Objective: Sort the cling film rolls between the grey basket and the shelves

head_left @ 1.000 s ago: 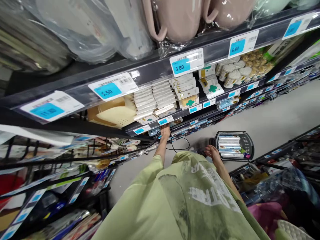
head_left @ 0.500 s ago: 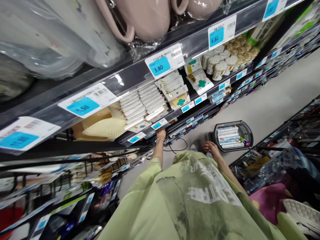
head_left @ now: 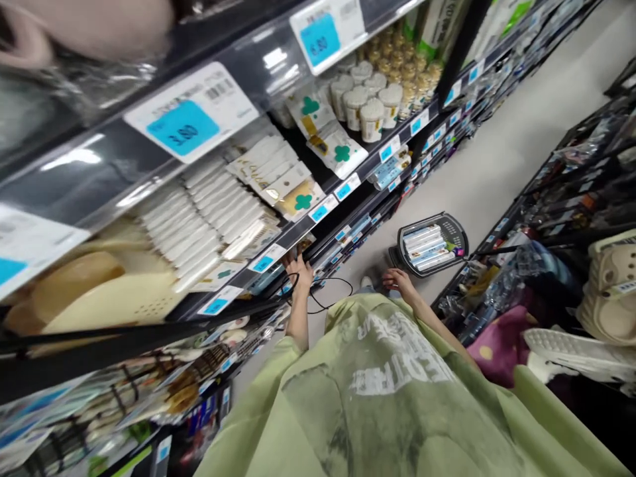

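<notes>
My left hand (head_left: 300, 270) reaches to the lower shelf below the price-tag rail, its fingers stretched out near the shelf edge. Nothing shows in its grasp, though the fingertips are partly in shadow. A thin black cord loop (head_left: 328, 307) hangs by that wrist. My right hand (head_left: 397, 283) is held low in front of my shirt, fingers loosely bent and apart, with no object visible in it. Just beyond it on the floor stands a black shopping basket (head_left: 451, 229). Several long white-and-blue packs (head_left: 424, 246) lie inside, beside a small purple and green item (head_left: 458, 252).
Above my left hand, the shelf carries stacked white packets (head_left: 199, 225), tubs of cotton swabs (head_left: 372, 119) and beige plastic ware (head_left: 109, 291). Racks of wrapped goods (head_left: 527, 271) and slippers (head_left: 606, 285) line the right side. The grey aisle floor (head_left: 511, 126) runs between them.
The view has shifted right, so shelf and basket sit further left. My left hand, earlier partly hidden under the shelf rail, now shows its spread fingers. My right hand stays beside the basket.
</notes>
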Available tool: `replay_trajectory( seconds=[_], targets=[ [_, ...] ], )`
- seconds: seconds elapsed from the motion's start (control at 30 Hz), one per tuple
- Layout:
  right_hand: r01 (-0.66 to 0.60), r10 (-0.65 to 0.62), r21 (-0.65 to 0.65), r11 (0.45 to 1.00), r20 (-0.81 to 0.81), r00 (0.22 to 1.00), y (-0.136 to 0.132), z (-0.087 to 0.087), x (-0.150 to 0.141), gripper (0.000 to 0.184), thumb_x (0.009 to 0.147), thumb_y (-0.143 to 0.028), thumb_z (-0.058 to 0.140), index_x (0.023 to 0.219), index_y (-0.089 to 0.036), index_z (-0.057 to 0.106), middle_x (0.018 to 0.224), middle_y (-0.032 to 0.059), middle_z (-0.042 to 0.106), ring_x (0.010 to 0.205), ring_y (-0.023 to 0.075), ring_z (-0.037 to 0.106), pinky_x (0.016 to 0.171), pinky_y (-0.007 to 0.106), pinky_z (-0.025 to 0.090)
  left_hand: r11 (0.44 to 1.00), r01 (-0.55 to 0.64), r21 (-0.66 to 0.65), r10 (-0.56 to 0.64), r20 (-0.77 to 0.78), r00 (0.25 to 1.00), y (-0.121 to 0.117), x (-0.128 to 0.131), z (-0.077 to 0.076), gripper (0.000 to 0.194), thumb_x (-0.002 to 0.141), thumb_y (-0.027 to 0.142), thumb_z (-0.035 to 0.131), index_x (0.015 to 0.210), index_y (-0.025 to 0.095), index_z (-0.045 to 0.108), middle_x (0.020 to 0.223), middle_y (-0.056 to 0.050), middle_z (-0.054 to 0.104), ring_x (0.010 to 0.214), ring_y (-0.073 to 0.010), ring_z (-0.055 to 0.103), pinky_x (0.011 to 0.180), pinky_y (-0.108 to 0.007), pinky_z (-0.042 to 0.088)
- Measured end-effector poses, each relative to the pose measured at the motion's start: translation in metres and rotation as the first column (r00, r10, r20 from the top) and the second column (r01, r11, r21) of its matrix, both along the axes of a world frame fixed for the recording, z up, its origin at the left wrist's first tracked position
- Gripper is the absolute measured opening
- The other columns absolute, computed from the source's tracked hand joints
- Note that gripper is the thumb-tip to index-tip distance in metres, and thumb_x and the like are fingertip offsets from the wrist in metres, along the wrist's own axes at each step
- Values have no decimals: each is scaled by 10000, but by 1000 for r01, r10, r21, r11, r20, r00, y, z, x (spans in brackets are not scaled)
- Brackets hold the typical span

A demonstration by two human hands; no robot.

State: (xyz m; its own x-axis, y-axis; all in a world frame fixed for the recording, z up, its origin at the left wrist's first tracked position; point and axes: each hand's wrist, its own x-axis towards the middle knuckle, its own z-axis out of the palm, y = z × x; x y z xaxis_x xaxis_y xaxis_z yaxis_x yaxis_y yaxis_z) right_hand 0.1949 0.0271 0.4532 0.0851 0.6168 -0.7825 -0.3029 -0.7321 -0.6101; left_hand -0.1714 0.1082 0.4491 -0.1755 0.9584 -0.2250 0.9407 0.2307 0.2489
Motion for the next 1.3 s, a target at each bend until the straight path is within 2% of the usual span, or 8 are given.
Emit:
replay_trajectory(
  seconds=[0.13,0.33,0.6,0.8,0.97,1.1,1.2,1.3],
  targets=[
    [71,-72,-22,997,-15,997,1,-6,11,174,915,-308,720,1061,-220,687,1006,78,804,770,183,722,675,297,570,985,161,64,-171,204,964,-40,64,-4,599,1024,72,517,1611,45,403,1774,-214,320,1659,-350,198,1361,-533,226],
    [211,-213,-58,976,-37,976,2,-12,34,182,901,-325,754,1038,-232,678,983,64,801,761,174,734,644,259,580,801,596,-62,-472,547,691,-81,138,-12,440,960,90,537,1292,317,715,1433,-26,741,1400,-202,615,1264,-332,450],
    [417,-420,-176,892,24,907,-20,-29,91,182,908,-339,713,1025,-248,607,924,41,785,719,166,728,633,255,572,814,577,-71,-429,596,679,-49,171,0,395,1028,162,460,1356,201,676,1395,-151,725,1356,-268,638,1241,-420,475],
    [463,-448,-251,850,118,886,-8,-52,159,217,892,-392,709,998,-275,560,931,28,767,736,170,731,636,258,574,820,562,-107,-364,660,657,-48,262,2,423,1007,117,448,1329,204,707,1323,-120,760,1286,-226,696,1192,-396,531],
    [411,-366,-323,853,190,911,18,-90,209,208,884,-397,717,965,-272,572,903,14,740,719,171,708,640,273,579,844,514,-155,-213,781,586,-76,326,-11,394,990,188,488,1250,275,771,1237,-101,801,1198,-244,756,1107,-437,611],
    [314,-257,-386,867,193,947,40,-136,247,155,913,-349,712,952,-248,601,932,29,738,732,168,704,688,296,593,891,287,-352,109,779,617,-101,345,-24,366,967,333,563,1235,457,778,1152,-28,830,1122,-292,799,1020,-502,663],
    [220,-168,-423,879,156,973,55,-176,272,120,937,-312,693,995,-222,637,998,49,753,752,170,716,701,303,596,832,124,-541,391,730,560,-113,362,-31,415,967,480,585,1348,581,713,1155,1,833,1156,-325,797,991,-523,674],
    [139,-96,-451,881,118,988,70,-218,291,184,944,-320,706,1070,-197,654,1014,63,761,745,172,710,691,300,590,762,50,-645,554,691,464,-123,390,-41,471,998,543,518,1439,680,610,1186,13,832,1149,-331,800,954,-519,686]
  ],
)
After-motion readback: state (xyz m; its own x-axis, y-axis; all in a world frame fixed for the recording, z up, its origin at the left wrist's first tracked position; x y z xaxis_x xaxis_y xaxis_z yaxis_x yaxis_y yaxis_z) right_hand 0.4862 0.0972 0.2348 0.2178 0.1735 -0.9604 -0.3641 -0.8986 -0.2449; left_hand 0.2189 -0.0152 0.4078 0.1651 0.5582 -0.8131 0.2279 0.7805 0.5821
